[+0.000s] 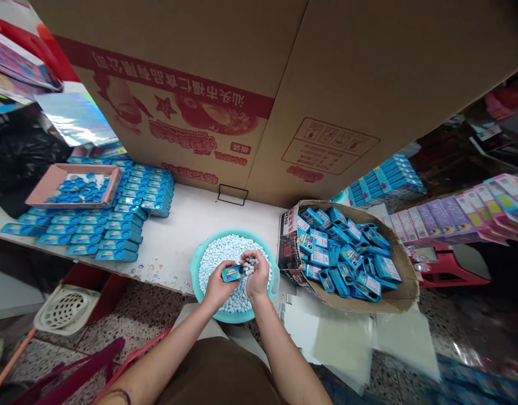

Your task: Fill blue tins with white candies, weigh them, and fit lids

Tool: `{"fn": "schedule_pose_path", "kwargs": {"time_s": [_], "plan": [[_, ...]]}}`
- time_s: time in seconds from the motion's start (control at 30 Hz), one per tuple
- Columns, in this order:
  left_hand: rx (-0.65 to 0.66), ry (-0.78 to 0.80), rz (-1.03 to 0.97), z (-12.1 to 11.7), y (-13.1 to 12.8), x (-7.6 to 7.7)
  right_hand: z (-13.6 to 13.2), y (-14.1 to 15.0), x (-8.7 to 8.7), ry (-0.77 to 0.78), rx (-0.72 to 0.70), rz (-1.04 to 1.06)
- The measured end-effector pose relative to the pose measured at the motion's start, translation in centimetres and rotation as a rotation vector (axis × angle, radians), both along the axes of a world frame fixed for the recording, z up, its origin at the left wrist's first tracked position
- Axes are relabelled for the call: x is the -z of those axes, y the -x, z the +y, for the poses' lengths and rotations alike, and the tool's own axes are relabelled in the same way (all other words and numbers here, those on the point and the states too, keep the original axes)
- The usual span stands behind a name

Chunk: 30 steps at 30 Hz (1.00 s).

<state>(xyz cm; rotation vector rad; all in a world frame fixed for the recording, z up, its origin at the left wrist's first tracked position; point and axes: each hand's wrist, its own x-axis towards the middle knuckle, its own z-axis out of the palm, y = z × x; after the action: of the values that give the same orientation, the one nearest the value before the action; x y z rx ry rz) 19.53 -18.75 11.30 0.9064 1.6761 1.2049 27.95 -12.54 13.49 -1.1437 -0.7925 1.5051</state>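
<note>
A turquoise basin [195, 271] full of small pale candy-like pellets [231, 246] stands low in front of me. Above the pellets, my left hand [217, 290] grips a small blue box [231, 274], tilted with one end toward the other hand. My right hand [260, 277] is curled around a handful of pellets [250, 264] right at that end of the box. Whether any pellets are inside the box, I cannot tell.
Right of the basin, a torn carton [405, 298] holds many loose blue boxes [343, 253]. Rows of blue boxes [84, 236] line the white table [174, 225] at left, beneath a pink tray [41, 194] of blue pieces. A large cardboard box [242, 67] rises behind.
</note>
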Motion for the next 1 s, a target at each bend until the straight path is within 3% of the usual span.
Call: {"fn": "schedule_pose_path", "kwargs": {"time_s": [0.17,0.53,0.67,0.8,1.0], "plan": [[0.022,-0.072,0.072,-0.1,-0.1,-0.2,-0.2,-0.1,-0.2,0.016,0.023,0.095],[-0.081,0.032,-0.16,-0.5,-0.6,0.1,-0.5,0.0,-0.9,0.021,0.039,0.093],[-0.025,-0.091,-0.007,-0.5,-0.5,0.0,-0.7,-0.1,-0.9,0.029,0.077,0.099],[-0.034,-0.09,0.021,-0.4,-0.5,-0.2,-0.8,0.0,-0.9,0.036,0.086,0.087],[0.004,-0.166,0.217,-0.8,-0.3,0.0,-1.3,0.6,-0.1,0.03,0.135,0.089]]}}
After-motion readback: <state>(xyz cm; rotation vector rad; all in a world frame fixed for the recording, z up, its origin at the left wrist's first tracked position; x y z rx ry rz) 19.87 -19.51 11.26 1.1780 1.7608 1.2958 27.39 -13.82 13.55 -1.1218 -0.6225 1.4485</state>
